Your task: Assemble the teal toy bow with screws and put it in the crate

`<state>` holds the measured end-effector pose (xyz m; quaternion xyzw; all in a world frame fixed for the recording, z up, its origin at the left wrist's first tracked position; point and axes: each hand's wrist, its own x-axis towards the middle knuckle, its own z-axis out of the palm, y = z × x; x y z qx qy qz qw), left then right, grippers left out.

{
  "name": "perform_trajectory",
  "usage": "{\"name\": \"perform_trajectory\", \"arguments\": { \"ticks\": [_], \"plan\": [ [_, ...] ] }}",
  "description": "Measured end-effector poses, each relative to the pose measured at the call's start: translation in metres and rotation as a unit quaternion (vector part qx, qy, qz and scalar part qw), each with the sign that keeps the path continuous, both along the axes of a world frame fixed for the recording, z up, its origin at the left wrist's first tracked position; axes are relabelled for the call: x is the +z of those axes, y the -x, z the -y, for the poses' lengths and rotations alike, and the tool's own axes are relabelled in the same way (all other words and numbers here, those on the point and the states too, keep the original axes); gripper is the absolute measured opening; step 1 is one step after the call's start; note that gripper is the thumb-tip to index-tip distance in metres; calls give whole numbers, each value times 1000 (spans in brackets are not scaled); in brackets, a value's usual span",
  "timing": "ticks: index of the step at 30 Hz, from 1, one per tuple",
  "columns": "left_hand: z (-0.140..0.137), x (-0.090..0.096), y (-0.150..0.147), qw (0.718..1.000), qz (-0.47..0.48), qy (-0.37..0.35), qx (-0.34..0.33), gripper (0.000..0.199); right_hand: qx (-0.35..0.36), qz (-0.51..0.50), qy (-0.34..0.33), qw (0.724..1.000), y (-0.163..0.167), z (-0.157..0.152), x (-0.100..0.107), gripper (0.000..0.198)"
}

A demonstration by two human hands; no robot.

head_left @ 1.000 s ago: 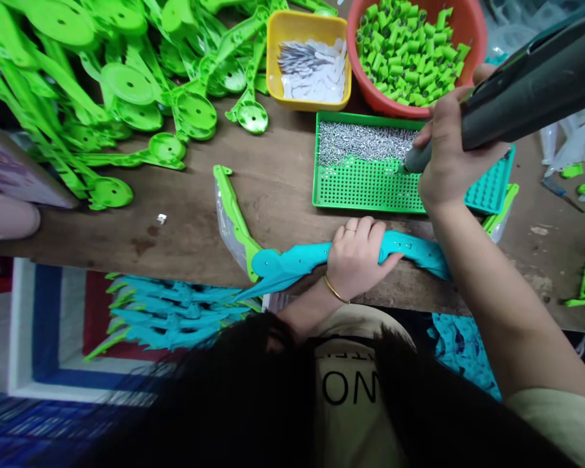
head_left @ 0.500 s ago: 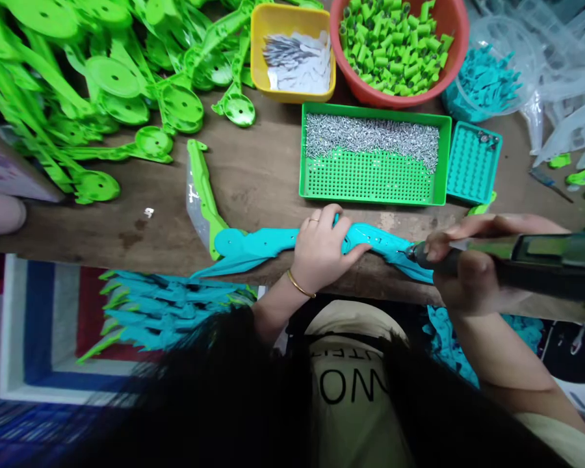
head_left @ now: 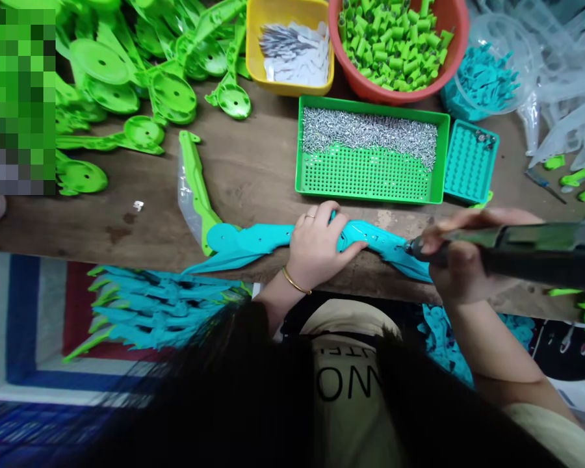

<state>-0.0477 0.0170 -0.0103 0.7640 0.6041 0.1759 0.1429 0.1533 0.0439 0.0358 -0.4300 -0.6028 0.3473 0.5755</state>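
A long turquoise plastic piece (head_left: 258,240) lies along the table's near edge, with screw holes along its top. Its left end joins a green and clear plastic arm (head_left: 195,195) angled away from me. My left hand (head_left: 319,240) is closed over the middle of the turquoise piece, pressing it down with the thumb pointing right. In my right hand (head_left: 461,263) is a dark power screwdriver (head_left: 531,253), held sideways. Its tip meets the turquoise piece near the right end; whether a screw sits under the tip, I cannot tell.
A green perforated tray (head_left: 370,185) of small screws stands beyond my hands, beside a small turquoise tray (head_left: 470,162). Behind are a yellow bin (head_left: 251,45), a red bowl (head_left: 463,39) and a clear tub (head_left: 524,52). Green parts (head_left: 175,94) pile up left; finished-looking turquoise pieces (head_left: 166,305) fill a crate below.
The view has shifted slightly, so the table's contents appear a little further left. Both hands keep their places on the turquoise piece and the screwdriver, whose tip stays at the piece's right part.
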Motion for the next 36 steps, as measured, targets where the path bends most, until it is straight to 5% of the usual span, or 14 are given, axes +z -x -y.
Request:
{"name": "perform_trajectory", "arguments": {
  "ticks": [3,11,15,19,22,26,36],
  "plan": [
    [1,8,-5,999,11,-26,-19,43,-19,-70,-80,994,6,-8,15,28],
    [-7,12,-47,984,101,-81,-121,20,12,-98,-129,987,17,-17,26,27],
    [-44,20,-29,993,31,-98,-62,20,-70,-153,-185,968,29,-57,34,19],
    [-56,34,-16,994,15,-105,29,34,-127,-149,-158,968,50,-114,12,43],
    [-29,31,-31,995,-2,-64,-76,46,-184,-75,-138,970,65,-142,-20,57],
    [8,15,-54,985,-33,-39,-162,79,-205,40,-145,967,73,-153,-47,49],
    [8,9,-55,984,-60,-27,-168,77,-189,40,-139,971,76,-143,-47,40]
  ]
}}
